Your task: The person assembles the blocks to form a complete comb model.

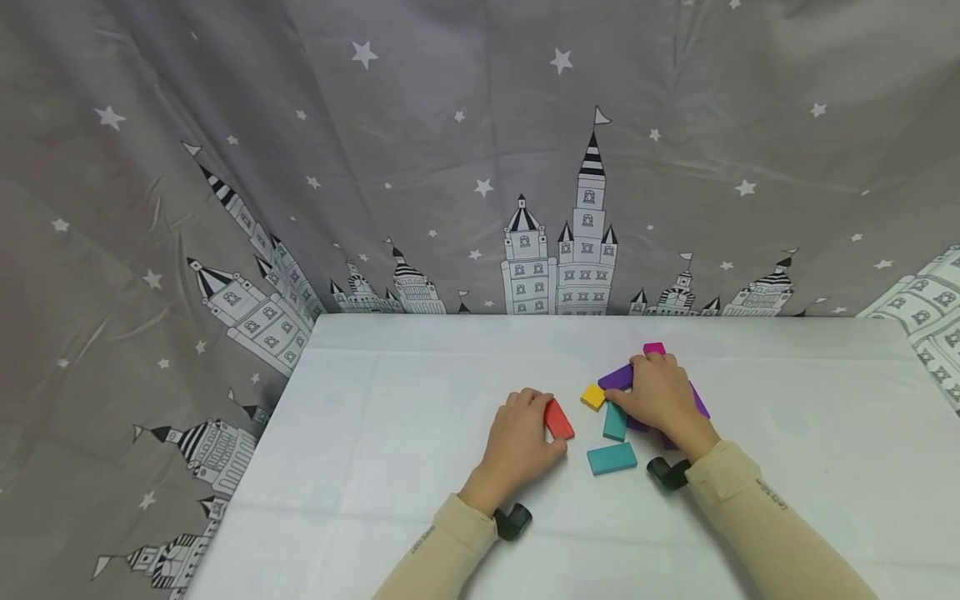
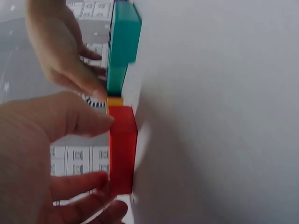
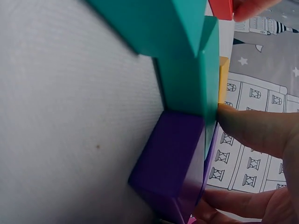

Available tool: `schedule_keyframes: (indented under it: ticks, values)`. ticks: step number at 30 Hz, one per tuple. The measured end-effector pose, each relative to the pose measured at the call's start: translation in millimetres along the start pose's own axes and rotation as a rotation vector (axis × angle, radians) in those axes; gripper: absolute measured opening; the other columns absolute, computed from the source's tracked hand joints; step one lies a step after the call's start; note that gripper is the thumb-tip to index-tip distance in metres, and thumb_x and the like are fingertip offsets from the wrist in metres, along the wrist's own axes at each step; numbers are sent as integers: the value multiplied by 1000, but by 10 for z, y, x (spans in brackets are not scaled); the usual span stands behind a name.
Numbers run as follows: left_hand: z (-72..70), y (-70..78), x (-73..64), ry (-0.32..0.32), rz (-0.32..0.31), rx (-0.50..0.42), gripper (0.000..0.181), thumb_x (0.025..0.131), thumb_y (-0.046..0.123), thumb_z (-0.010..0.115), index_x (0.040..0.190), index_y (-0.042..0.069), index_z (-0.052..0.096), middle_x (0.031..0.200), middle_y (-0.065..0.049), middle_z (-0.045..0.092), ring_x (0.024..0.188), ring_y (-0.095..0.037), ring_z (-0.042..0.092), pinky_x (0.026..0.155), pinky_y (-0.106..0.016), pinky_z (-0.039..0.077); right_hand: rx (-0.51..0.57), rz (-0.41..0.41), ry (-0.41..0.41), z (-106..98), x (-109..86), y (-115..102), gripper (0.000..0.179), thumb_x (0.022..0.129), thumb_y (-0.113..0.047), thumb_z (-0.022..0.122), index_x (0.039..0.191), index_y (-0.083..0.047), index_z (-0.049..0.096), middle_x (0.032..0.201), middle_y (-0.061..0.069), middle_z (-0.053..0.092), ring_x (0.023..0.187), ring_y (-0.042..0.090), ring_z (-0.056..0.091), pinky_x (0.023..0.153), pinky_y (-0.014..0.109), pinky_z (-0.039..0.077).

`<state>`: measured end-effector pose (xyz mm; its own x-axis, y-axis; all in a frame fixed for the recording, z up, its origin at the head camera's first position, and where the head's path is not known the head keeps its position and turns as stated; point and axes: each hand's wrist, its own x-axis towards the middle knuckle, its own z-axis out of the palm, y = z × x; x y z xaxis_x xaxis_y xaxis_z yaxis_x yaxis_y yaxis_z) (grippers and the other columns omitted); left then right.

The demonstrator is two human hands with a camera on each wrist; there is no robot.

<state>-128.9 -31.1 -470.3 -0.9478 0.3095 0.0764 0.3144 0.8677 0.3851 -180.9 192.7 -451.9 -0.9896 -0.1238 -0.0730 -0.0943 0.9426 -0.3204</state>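
Note:
My left hand [image 1: 521, 442] holds a red block [image 1: 558, 419] across its length on the white table. In the left wrist view the thumb is at one end of the red block [image 2: 123, 149] and the fingers are at the other. Farther right, my right hand [image 1: 660, 396] reaches over a cluster of blocks. Its thumb is by a yellow square block [image 1: 593, 397], a teal block [image 1: 615, 422] and a purple block [image 1: 617, 377]; its fingers reach toward a magenta block [image 1: 654, 348]. The palm hides part of the cluster, and I cannot tell whether this hand grips a block.
A second teal block [image 1: 612, 458] lies apart, nearer me, between the hands. Another purple block [image 1: 699, 400] shows past the right hand's far side. The white table [image 1: 375, 433] ends at a grey curtain [image 1: 450, 167] printed with castles and stars.

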Motion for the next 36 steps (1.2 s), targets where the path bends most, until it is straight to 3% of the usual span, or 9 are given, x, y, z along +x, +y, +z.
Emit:
schedule_keyframes:
  ticks: [9,14,18,25,36]
  values:
    - [-113,-342,13,-34,21,-111,54,80,22,70,132,7,65,124,-7,61,110,-24,55,93,-38,51,16,-13,-34,-30,24,25,69,86,-40,75,127,13,59,112,32,63,101,47,54,88,60,49]
    - [-181,-500,32,-45,30,-158,55,82,15,65,137,8,62,134,-9,58,120,-27,52,102,-41,47,32,-41,-36,-37,46,34,63,87,-34,74,130,9,60,114,33,63,102,49,54,90,61,48]
    - [-189,-529,33,-47,12,-162,60,84,22,73,139,4,59,140,-11,56,127,-29,50,108,-43,44,30,-39,-35,-44,49,25,62,87,-31,72,132,10,59,118,33,62,105,50,53,92,63,47]
    - [-132,-475,40,-2,-70,-129,68,79,30,86,134,-1,61,129,-13,62,120,-29,56,104,-43,48,14,-26,-65,-26,50,3,64,86,-34,73,129,12,59,117,32,62,104,49,54,93,63,47]
    - [-181,-618,272,-7,-127,-167,66,77,27,89,131,0,62,125,-13,64,118,-29,55,105,-42,47,24,-25,-92,-27,69,-13,67,85,-34,73,131,12,57,118,33,60,106,50,53,94,64,47]
